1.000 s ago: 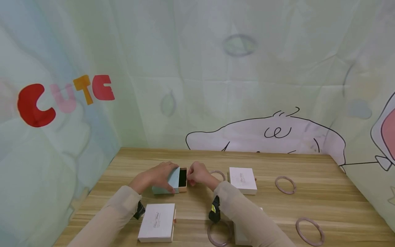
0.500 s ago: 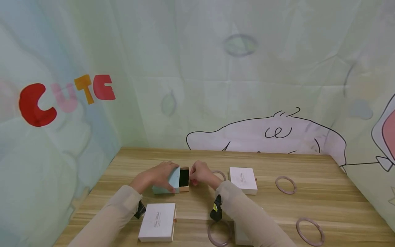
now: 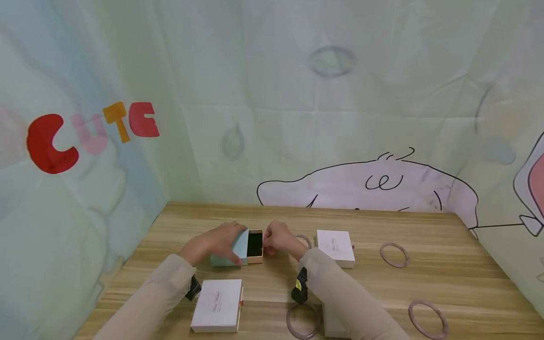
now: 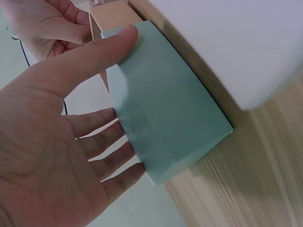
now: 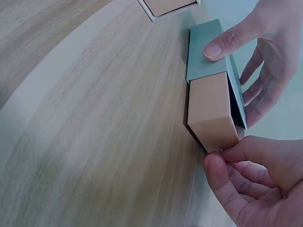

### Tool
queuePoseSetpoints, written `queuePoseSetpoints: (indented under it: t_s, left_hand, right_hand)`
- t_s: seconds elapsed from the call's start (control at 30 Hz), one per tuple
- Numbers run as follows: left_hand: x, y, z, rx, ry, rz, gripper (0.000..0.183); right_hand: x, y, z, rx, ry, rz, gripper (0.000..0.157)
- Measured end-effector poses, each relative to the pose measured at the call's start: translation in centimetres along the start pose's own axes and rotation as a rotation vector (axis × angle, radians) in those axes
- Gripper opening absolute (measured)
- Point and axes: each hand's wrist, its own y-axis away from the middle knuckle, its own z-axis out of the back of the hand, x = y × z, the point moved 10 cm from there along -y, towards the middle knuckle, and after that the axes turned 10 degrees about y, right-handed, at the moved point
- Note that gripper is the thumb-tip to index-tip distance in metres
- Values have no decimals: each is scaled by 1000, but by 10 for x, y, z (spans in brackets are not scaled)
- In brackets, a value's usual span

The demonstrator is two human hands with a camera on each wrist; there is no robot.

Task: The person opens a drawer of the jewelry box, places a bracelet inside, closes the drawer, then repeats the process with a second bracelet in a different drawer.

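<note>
Brace pale-blue cardboard sleeve [image 3: 241,243], lower centre, gripped in left hand [image 3: 216,241]; draw tan cardboard drawer [image 5: 209,101] straight, pinched in right hand [image 3: 278,236].

A drawer box [image 3: 241,246] lies behind a flat box [image 3: 218,306] — bangles [image 3: 407,260] at right.

Grips the green sleeve [image 4: 165,94] with the left hand [image 4: 52,127], thumb on one face. Has a peach drawer [image 4: 117,16] jutting from the sleeve's end, the right hand [image 4: 52,26] by that end, a white box [image 4: 241,42] across the sleeve from the palm.
</note>
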Motion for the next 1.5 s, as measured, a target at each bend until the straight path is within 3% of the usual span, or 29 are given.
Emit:
queuePoseSetpoints:
  t_s: [1.07, 1.5]
  left_hand:
    - [-4, 1, 2, 14, -7, 20, 93]
    - [-1, 0, 1, 10, -7, 22, 95]
  right_hand:
    - [-5, 6, 6, -7, 3, -39, 21]
    - [-5, 6, 8, 8, 55, -27, 20]
